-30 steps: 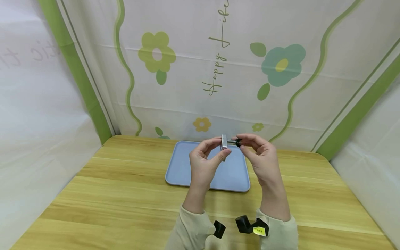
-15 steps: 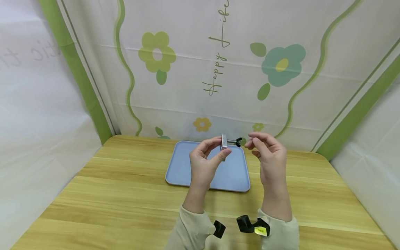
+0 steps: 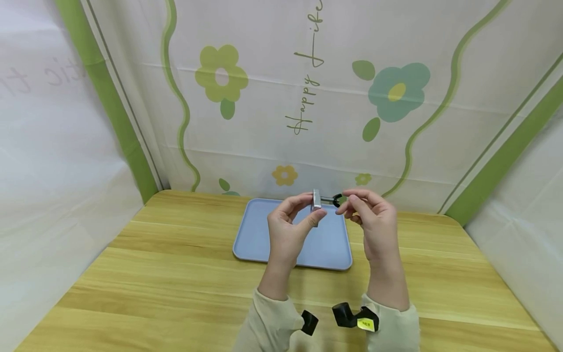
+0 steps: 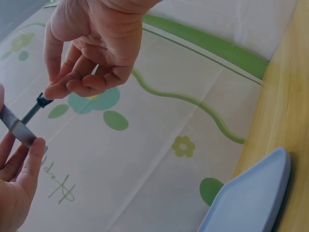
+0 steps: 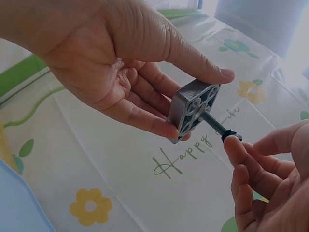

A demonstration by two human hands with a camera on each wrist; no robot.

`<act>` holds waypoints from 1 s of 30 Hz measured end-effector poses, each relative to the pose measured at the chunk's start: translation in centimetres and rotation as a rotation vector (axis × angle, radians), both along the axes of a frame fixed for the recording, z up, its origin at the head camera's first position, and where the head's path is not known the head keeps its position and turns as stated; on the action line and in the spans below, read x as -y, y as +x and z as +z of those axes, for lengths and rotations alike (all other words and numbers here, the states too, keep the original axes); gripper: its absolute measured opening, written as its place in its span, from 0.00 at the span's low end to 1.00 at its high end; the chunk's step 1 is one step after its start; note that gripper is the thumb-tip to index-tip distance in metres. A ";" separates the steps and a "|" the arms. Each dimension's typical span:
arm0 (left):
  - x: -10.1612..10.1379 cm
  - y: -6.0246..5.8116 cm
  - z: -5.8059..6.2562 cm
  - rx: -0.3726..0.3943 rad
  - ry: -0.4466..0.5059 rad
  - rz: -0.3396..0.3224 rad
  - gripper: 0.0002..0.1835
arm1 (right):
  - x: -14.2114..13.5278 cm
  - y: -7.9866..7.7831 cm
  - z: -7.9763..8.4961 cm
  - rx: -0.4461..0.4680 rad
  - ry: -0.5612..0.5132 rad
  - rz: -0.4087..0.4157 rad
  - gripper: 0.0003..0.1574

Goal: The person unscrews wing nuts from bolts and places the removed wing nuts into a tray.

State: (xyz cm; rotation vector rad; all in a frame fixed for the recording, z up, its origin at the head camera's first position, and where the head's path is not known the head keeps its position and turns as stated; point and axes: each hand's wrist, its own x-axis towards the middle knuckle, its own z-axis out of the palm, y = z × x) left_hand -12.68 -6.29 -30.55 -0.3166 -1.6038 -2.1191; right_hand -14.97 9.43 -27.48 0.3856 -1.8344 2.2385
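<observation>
Over the tray, my left hand [image 3: 285, 230] grips a square grey metal block [image 5: 193, 108] by its edges, between thumb and fingers. A threaded wing bolt [image 5: 216, 123] sticks out of the middle of the block's ribbed face, pointing right, with a dark winged head [image 3: 336, 200] at its outer end. My right hand [image 3: 377, 222] is beside that head, its fingers loosely bent. One fingertip [image 5: 234, 146] is right at the winged head, while the thumb stands apart from it. In the left wrist view the right hand [image 4: 96, 46] hangs beside the bolt.
A light blue tray [image 3: 325, 252] lies on the wooden table [image 3: 154, 283] below the hands. White curtains [image 3: 264, 127] printed with flowers close off the back and sides. Black camera mounts [image 3: 345, 315] sit at both wrists.
My right hand let go of the bolt's winged head and drew back to the right, then came back left to bring its fingertips to the head. My left hand and the block stay put.
</observation>
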 end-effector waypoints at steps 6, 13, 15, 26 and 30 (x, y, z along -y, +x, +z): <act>0.0 0.0 0.0 0.004 -0.002 0.004 0.18 | 0.0 -0.1 -0.2 0.009 0.020 0.018 0.09; 0.0 0.1 0.1 0.009 -0.012 0.004 0.18 | 0.0 -0.1 -0.2 0.016 0.040 0.027 0.09; 0.0 0.0 0.1 0.005 -0.011 0.005 0.18 | 0.0 -0.2 -0.2 0.019 0.048 0.027 0.09; 0.0 0.0 0.0 -0.007 -0.003 0.000 0.18 | 0.0 -0.1 -0.2 -0.012 0.098 0.044 0.11; 0.0 0.0 0.0 -0.003 0.005 0.000 0.18 | 0.0 -0.2 -0.3 -0.051 0.096 0.055 0.11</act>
